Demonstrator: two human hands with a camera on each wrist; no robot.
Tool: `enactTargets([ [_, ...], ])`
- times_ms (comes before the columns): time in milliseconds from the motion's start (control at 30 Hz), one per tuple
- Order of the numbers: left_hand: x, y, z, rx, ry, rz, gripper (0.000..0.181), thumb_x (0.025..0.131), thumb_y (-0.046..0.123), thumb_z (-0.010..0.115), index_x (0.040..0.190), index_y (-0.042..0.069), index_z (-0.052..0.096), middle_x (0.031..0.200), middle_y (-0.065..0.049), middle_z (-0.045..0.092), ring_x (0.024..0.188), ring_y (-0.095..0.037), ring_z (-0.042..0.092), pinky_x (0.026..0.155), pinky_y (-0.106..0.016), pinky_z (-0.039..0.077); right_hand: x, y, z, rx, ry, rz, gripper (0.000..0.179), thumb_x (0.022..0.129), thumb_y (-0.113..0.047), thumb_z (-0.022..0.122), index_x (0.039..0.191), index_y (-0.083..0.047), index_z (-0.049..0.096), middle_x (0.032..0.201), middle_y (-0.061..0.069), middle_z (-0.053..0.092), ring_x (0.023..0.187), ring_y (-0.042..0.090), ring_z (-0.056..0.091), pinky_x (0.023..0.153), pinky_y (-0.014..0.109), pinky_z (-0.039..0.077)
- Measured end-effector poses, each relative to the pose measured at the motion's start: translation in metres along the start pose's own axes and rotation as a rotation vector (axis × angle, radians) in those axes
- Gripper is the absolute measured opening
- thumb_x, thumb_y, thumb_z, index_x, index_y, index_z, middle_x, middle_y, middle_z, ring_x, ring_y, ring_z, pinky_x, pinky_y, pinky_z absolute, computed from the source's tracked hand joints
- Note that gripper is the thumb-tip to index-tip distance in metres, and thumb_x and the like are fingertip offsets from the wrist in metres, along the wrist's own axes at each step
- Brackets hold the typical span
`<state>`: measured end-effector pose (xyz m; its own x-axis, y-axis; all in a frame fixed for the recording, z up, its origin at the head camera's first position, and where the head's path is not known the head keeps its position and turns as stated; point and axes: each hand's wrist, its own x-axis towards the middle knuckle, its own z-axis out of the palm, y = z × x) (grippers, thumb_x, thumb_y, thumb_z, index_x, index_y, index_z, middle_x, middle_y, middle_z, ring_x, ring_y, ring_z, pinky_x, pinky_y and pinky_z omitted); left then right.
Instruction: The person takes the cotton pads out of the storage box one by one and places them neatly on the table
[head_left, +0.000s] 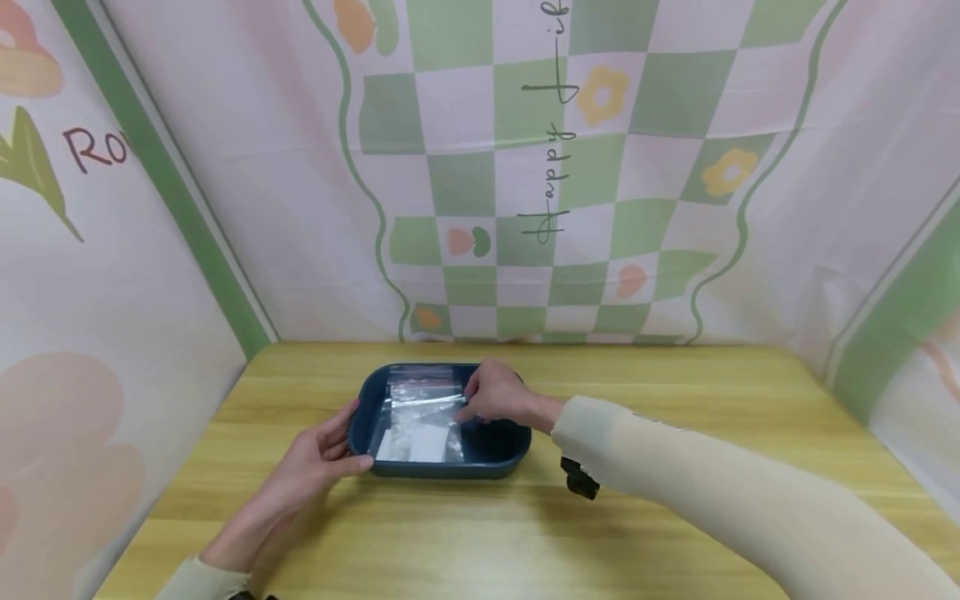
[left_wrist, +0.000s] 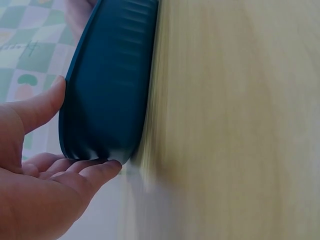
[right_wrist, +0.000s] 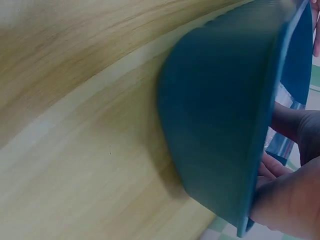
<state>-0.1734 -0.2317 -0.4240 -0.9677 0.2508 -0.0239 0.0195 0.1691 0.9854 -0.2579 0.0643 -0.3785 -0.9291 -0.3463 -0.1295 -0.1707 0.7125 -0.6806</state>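
Observation:
A dark blue oblong plastic tub [head_left: 480, 471] stands on the table. Clear zip-lock bags [head_left: 423, 408] with white patches lie in its left and middle part, overlapping. My left hand [head_left: 318, 458] holds the tub's left end, thumb at the front rim and fingers against the end wall, as the left wrist view shows too. Inside the tub is my right hand [head_left: 498, 393], fingers bent, thumb and forefinger at the right edge of the bags. Whether they pinch a bag is unclear. In the right wrist view the tub wall [right_wrist: 215, 110] hides part of those fingers.
The wooden table [head_left: 645, 533] carries the tub near its back edge. A patterned cloth [head_left: 525, 183] hangs close behind, with more cloth on the left and right sides. A black wrist device [head_left: 580, 479] sits under my right sleeve.

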Motion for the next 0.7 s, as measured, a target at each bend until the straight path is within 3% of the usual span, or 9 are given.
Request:
enactTargets([
  [100,-0.001,0.000,0.000,-0.001,0.003,-0.004,0.091,0.092,-0.002,0.078,0.164,-0.003,0.023,0.166,-0.026,0.025,0.147,-0.045,0.037,0.113,-0.035,0.041,0.000,0.000,0.004,0.022,0.000,0.035,0.026,0.081,-0.016,0.094,0.074,-0.003,0.073,0.063,0.006,0.071,0.062,0.024,0.072,0.063,0.031,0.063],
  [333,-0.001,0.003,0.000,0.006,-0.002,-0.013,0.091,0.093,-0.002,0.078,0.164,-0.002,0.023,0.167,-0.025,0.025,0.148,-0.045,0.036,0.114,-0.036,0.040,0.001,0.002,0.010,0.080,0.021,0.083,0.026,0.077,-0.014,0.096,0.089,-0.001,0.077,0.068,0.004,0.072,0.060,0.018,0.071,0.066,0.029,0.063],
  [500,-0.002,0.003,0.000,0.013,-0.012,-0.016,0.090,0.094,-0.001,0.077,0.165,-0.001,0.022,0.168,-0.024,0.024,0.149,-0.044,0.035,0.115,-0.037,0.038,0.002,0.003,0.013,0.170,0.040,0.122,0.042,0.075,-0.007,0.097,0.104,0.003,0.069,0.075,0.007,0.070,0.056,0.016,0.066,0.063,0.034,0.064],
  [700,-0.002,0.002,-0.001,0.006,-0.014,-0.011,0.090,0.093,-0.001,0.077,0.165,-0.001,0.022,0.167,-0.024,0.024,0.148,-0.045,0.035,0.115,-0.037,0.038,0.003,0.003,0.015,0.244,0.024,0.132,0.048,0.074,-0.005,0.095,0.110,0.001,0.064,0.079,0.009,0.070,0.058,0.019,0.066,0.063,0.034,0.063],
])
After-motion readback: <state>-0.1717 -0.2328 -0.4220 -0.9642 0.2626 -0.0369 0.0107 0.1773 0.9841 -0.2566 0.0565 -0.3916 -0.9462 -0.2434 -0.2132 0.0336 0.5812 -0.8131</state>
